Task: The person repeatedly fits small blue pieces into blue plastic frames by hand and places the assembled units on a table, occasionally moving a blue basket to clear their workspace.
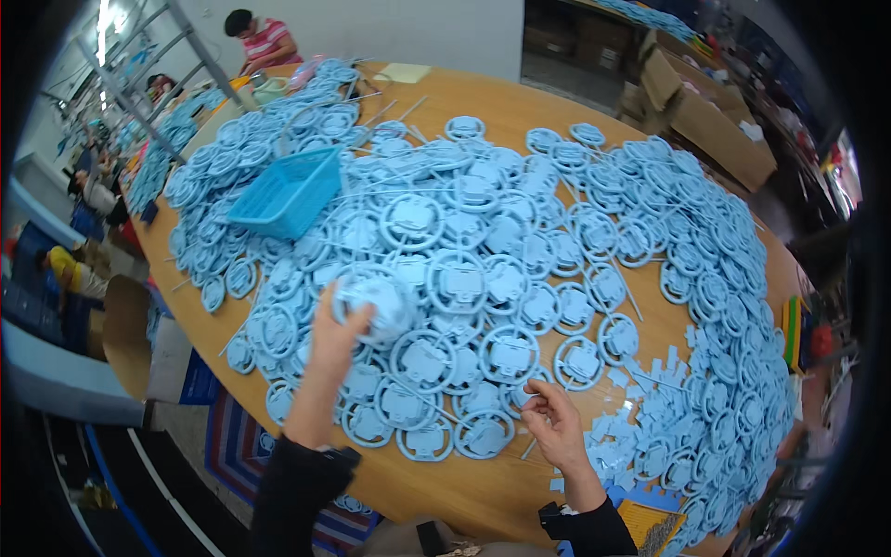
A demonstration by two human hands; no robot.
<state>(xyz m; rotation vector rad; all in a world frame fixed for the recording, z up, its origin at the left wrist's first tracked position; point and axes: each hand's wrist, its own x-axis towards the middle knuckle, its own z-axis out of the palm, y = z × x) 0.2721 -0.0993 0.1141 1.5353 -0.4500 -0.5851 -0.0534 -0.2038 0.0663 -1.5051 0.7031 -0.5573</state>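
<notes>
In my left hand is a light blue round plastic part, ring-shaped with a plate in its middle. The part is smeared by motion, held above a spread of similar ring-shaped parts on the wooden table. My right hand is over the near side of the table, its thumb and fingertips pressed together. Whatever lies between those fingertips is too small to make out. Just to the right of that hand lie many small flat light blue pieces.
A blue plastic basket stands among the parts at the back left. More ring parts heap along the right edge. A yellow tray of small pieces is at the near right. Cardboard boxes stand behind; a person in pink sits beyond.
</notes>
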